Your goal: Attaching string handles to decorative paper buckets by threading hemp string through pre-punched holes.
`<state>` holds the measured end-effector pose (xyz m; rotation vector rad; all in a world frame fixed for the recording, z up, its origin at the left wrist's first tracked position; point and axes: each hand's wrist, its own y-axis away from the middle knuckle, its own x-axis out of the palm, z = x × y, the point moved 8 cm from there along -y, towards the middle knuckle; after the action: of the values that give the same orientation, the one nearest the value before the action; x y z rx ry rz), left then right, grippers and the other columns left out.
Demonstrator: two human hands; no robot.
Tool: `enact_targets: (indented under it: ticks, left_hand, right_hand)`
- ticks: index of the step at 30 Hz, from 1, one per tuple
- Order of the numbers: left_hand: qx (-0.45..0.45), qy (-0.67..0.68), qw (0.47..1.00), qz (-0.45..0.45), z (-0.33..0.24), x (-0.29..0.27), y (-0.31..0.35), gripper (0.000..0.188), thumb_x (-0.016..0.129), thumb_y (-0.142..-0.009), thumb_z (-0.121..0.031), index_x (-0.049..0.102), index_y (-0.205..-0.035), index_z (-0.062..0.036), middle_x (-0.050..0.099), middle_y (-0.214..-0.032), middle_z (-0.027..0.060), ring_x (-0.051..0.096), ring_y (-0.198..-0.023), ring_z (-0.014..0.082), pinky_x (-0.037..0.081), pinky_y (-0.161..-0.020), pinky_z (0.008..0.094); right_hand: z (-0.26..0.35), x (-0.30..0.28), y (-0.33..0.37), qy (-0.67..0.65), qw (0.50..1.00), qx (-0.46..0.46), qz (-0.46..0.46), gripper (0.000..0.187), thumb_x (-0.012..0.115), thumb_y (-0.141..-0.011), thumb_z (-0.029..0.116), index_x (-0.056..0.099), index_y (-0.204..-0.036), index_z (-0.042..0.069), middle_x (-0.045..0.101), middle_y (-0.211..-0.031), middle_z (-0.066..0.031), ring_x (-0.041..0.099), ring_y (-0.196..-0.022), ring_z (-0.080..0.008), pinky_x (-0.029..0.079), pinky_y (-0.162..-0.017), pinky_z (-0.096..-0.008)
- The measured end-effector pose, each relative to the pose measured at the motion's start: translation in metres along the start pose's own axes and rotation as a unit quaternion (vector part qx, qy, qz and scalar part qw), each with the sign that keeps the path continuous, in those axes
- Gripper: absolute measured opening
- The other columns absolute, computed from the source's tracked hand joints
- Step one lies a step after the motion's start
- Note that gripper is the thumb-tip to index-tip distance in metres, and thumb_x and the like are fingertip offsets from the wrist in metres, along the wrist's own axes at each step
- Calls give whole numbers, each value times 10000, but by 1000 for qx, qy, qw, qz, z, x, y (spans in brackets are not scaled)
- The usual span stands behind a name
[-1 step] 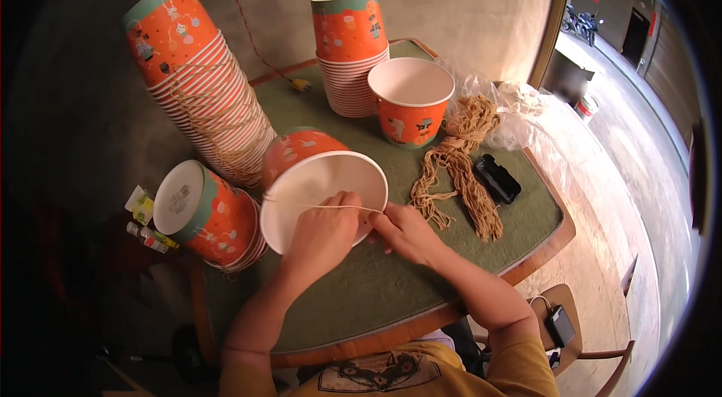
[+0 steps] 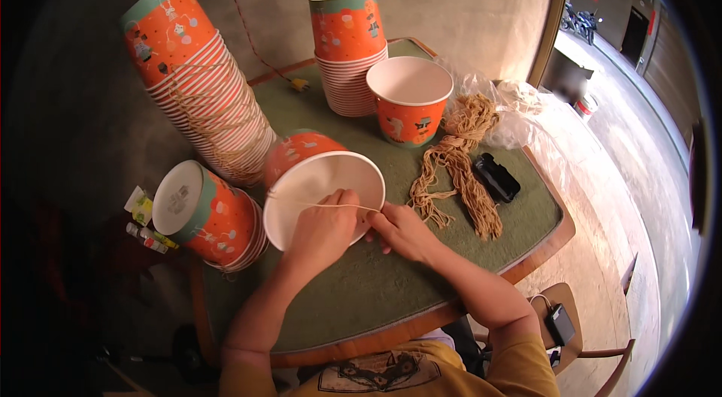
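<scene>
A white-lined orange paper bucket (image 2: 297, 179) lies tilted on the table with its mouth toward me. A thin pale cord (image 2: 304, 204) crosses the mouth from the left rim, passing over the knuckles of my left hand (image 2: 328, 224). That hand reaches inside the bucket, fingers curled near the right wall; the fingertips are hidden. At the right rim my right hand (image 2: 402, 230) pinches the cord between thumb and finger, its other fingers bent under the outside of the bucket.
Left of me lean a tall cord-wrapped stack of buckets (image 2: 210, 96) and a short stack (image 2: 226, 220). Behind stand another stack (image 2: 350, 51) and a single upright bucket (image 2: 414, 115). A bundle of tan cords (image 2: 470, 179), a black case (image 2: 496, 177) and clear plastic (image 2: 519, 126) lie right.
The tilted bucket's mouth has shifted very slightly, its lower rim a little higher. Both hands keep nearly the same place and hold.
</scene>
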<state>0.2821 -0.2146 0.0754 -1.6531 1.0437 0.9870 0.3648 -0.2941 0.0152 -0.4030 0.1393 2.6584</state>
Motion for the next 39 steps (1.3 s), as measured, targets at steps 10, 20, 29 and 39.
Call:
enact_targets:
  ticks: [10,20,29,39]
  left_hand:
    - [-118,385,904,-143,52,79,13,58,506,-980,-68,484,-964,-17,570,-869,95,556,-754,207,476,-686,342]
    - [-128,550,817,-121,42,85,10,94,423,-1050,-118,447,-987,-52,506,-843,12,463,-725,87,438,-645,253]
    - [-48,469,877,-94,39,86,7,39,462,-1018,-68,481,-1025,-34,504,-862,65,494,-751,129,457,-685,299]
    - [-101,530,841,-42,43,91,6,46,489,-1008,-68,503,-1011,-24,525,-875,34,504,-776,116,460,-711,279]
  right_hand:
    - [-30,5,-16,-11,993,102,56,297,442,-1013,215,579,-1022,-49,691,-842,-100,679,-695,-151,573,-544,-281]
    - [-31,9,-16,-52,990,91,92,295,459,-1033,253,615,-1050,3,660,-899,-44,648,-746,-117,556,-588,-254]
    - [-32,2,-20,46,994,57,79,261,535,-993,217,625,-992,-28,638,-781,-53,622,-666,-118,546,-560,-270]
    - [-19,-3,-14,94,988,59,108,249,555,-992,247,622,-1022,9,649,-871,-47,617,-704,-122,538,-628,-279]
